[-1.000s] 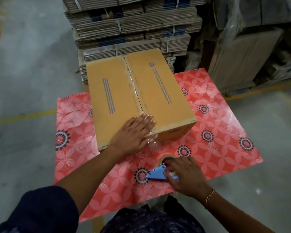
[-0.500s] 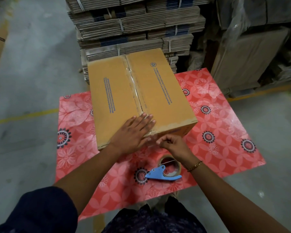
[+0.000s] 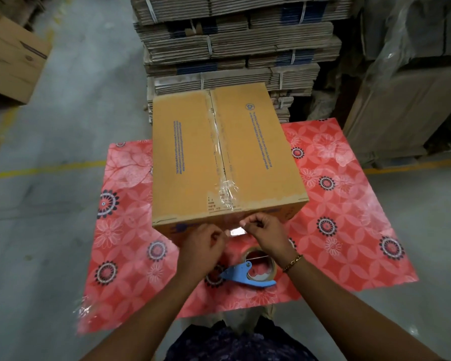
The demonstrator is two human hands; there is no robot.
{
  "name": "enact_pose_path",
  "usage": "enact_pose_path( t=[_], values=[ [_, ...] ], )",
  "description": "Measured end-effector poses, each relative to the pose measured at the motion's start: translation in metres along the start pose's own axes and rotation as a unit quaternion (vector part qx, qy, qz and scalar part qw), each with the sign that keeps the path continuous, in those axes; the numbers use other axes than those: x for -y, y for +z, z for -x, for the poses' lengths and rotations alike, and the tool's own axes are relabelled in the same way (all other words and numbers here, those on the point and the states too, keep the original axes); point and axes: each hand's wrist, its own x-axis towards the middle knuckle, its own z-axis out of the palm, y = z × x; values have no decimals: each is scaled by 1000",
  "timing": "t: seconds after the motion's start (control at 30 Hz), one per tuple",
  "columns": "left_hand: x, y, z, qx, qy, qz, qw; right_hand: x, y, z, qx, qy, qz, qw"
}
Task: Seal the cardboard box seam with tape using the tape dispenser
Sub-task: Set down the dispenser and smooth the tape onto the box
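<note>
Left hand (image 3: 202, 242) has left the box (image 3: 227, 157) top; both grips now pinch the tape end (image 3: 236, 231) between them; right hand (image 3: 267, 234) above dispenser (image 3: 248, 273).

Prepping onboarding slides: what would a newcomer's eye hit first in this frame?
The box dominates the centre, sitting on a red floral sheet, with clear tape along its top seam. At its near edge the left hand and right hand pinch the tape's loose end. Just below them the blue dispenser lies on the sheet, in neither hand.
</note>
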Motion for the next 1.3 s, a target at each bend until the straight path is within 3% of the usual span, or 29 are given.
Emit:
enact_pose_path(
  t=[0.07, 0.1, 0.23, 0.7, 1.07, 1.23, 1.3],
  values=[
    [-2, 13, -4, 73, -127, 149, 978, -1, -1, -1, 5, -9, 0, 1000],
    [-5, 17, -7, 75, -150, 209, 963, -1, -1, -1, 7, -12, 0, 1000],
    [-6, 27, -17, 16, -146, 306, 941, -3, -3, -2, 7, -16, 10, 1000],
    [-10, 41, -22, -102, -161, 200, 961, -7, 16, -3, -96, -11, 33, 995],
    [-12, 44, -18, -120, -137, 101, 978, -3, 25, 0, -137, 13, 48, 989],
    [-12, 45, -18, -124, -134, 76, 980, -12, 4, 5, -117, 66, 168, 977],
    [-12, 46, -17, -126, -132, 70, 981, -14, -12, 14, -103, -2, 279, 955]
  ],
)
